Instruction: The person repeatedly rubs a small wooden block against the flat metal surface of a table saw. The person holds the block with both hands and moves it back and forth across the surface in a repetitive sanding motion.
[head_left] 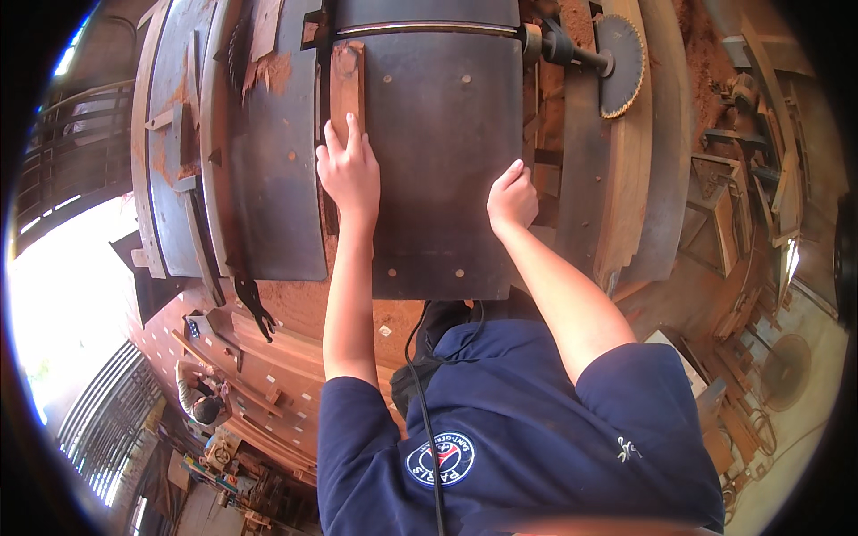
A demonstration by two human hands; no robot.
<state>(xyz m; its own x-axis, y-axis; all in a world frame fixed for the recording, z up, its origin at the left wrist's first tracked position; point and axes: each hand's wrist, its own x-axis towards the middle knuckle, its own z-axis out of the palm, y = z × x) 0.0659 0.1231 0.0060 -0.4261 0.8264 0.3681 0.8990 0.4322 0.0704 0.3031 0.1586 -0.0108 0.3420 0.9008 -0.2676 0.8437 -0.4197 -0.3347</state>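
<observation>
A dark flat metal machine table lies in front of me, with a narrow slot across its far end. Along its left edge runs a reddish wooden bar with a bolt head near the far end. My left hand lies over the near part of this bar, its fingers stretched forward along the wood. At the table's right edge my right hand is closed, thumb pointing forward; its curled fingers seem to wrap the edge and are partly hidden.
A toothed circular saw blade sits on a shaft at the far right. Another metal table with sawdust adjoins on the left. Scrap wood is piled at right. A person works farther off at lower left. A black cable hangs before me.
</observation>
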